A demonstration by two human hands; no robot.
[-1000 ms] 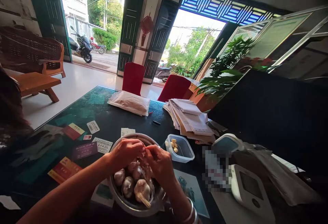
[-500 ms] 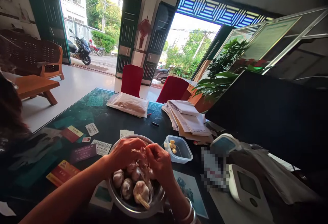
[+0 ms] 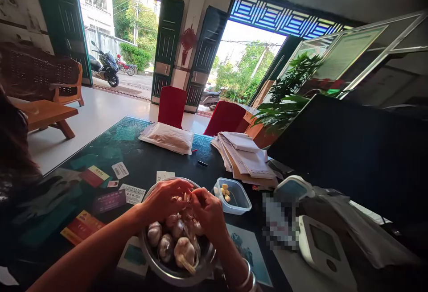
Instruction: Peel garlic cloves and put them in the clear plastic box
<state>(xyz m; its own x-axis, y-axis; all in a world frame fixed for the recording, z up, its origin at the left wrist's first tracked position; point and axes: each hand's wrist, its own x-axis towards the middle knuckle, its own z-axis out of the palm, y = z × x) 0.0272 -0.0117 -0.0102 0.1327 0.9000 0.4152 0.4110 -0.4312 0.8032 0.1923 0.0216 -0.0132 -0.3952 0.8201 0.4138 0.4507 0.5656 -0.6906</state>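
A metal bowl [image 3: 157, 270] holds several whole garlic bulbs [image 3: 184, 252]. Above its far half, my left hand [image 3: 166, 199] and my right hand [image 3: 206, 208] meet at the fingertips around a small piece of garlic [image 3: 186, 197]. Fingers of both hands are pinched together on it, and they partly cover it. Right of the bowl, a clear plastic container [image 3: 239, 197] holds several peeled cloves [image 3: 225, 192] at its left side.
Papers [image 3: 245, 156] are stacked behind the container. A plastic-wrapped packet [image 3: 167, 138] lies at the far edge of the table [image 3: 130, 127]. Cards [image 3: 109, 200] lie left of the bowl. At right are a white device [image 3: 323, 243] and a dark monitor [image 3: 354, 149].
Both hands stay over the bowl with only slight finger movement. The left fingers have shifted a little around the garlic piece.
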